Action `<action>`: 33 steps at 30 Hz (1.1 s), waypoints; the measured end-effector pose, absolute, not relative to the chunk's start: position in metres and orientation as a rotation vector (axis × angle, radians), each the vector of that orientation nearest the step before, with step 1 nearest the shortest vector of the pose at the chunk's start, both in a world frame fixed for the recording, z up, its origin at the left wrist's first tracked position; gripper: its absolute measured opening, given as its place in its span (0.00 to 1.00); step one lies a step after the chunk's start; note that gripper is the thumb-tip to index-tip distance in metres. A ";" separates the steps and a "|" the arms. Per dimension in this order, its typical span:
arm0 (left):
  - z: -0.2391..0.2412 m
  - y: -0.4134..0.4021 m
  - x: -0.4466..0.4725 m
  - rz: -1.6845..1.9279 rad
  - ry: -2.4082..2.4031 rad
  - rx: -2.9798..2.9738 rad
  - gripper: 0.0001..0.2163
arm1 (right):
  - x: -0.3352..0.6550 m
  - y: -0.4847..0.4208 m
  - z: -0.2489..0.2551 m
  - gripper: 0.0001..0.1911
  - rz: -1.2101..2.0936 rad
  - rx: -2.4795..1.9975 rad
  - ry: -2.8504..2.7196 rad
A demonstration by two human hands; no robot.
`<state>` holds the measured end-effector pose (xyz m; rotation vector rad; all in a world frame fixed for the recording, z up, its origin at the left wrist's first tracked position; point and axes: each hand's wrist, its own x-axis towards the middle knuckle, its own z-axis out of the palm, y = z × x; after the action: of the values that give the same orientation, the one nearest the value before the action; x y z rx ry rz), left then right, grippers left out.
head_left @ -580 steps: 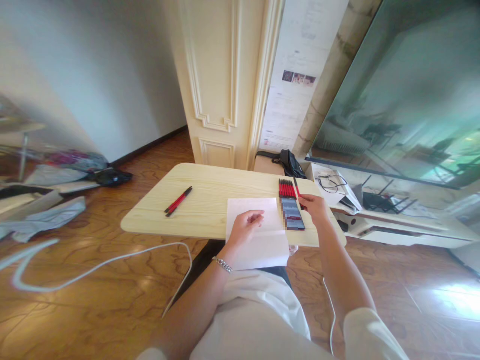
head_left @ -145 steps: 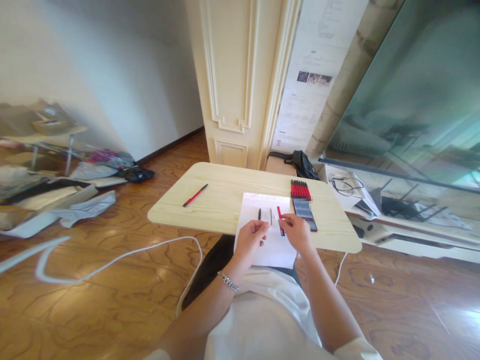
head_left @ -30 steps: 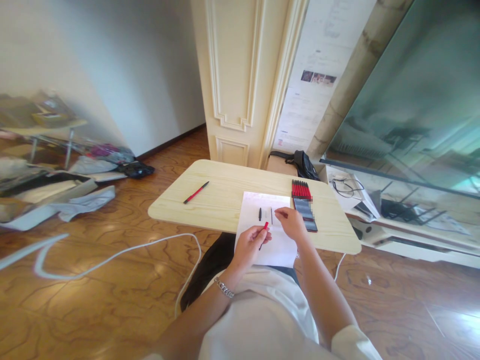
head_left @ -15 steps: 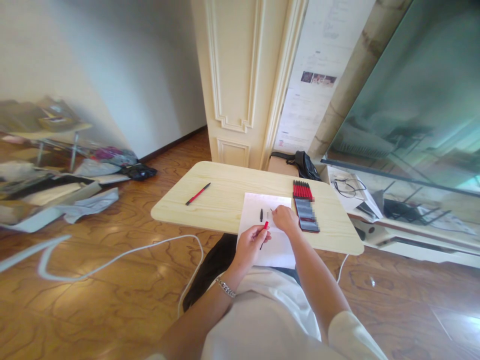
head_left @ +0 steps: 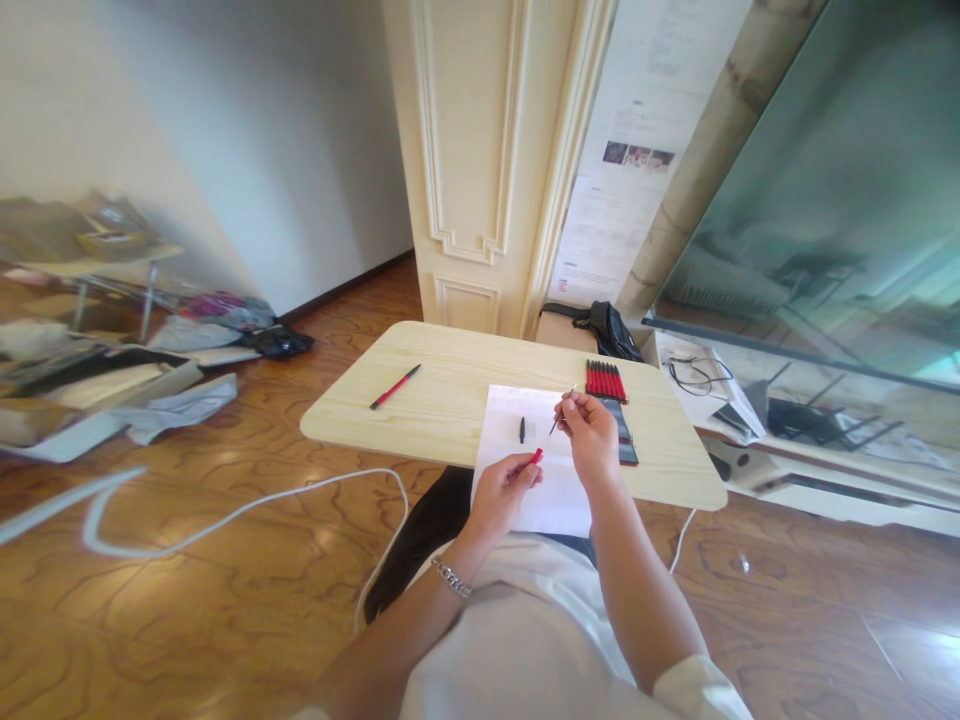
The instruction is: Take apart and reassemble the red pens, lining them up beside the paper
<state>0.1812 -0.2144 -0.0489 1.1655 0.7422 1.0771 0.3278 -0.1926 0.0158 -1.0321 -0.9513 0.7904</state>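
Pinched in my left hand is a red pen barrel, its upper end poking out past the fingertips. My right hand grips a thin dark pen refill between thumb and fingers, held slanted just above and to the right of the barrel. Both hands are over a white sheet of paper. A short black pen part lies on the sheet, with a small pale piece beside it too faint to identify.
Left on the light wooden table lies a red and black pen. Several red pens line up at the right above a dark case, partly behind my right hand. A white cable runs across the floor.
My right hand has lifted from the paper and shifted right, now showing the thin refill in its fingers. The red barrel in my left hand has tilted, and its dark lower end is no longer visible.
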 end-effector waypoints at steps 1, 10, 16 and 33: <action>-0.049 -0.214 0.181 1.079 0.740 1.167 0.17 | 0.326 -0.193 0.015 0.13 0.791 -1.032 -0.960; -0.046 -0.213 0.177 1.059 0.759 1.163 0.17 | 0.310 -0.206 -0.010 0.14 0.835 -1.235 -1.160; -0.051 -0.214 0.177 1.051 0.749 1.188 0.15 | 0.314 -0.211 -0.028 0.16 0.784 -1.389 -1.215; -0.041 -0.212 0.172 1.059 0.806 1.142 0.18 | 0.339 -0.153 -0.025 0.12 0.387 -2.102 -1.624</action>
<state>0.1716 -0.2123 -0.0411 1.1417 0.8062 1.0594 0.3389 -0.1528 -0.0245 -2.1024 -1.6244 0.3867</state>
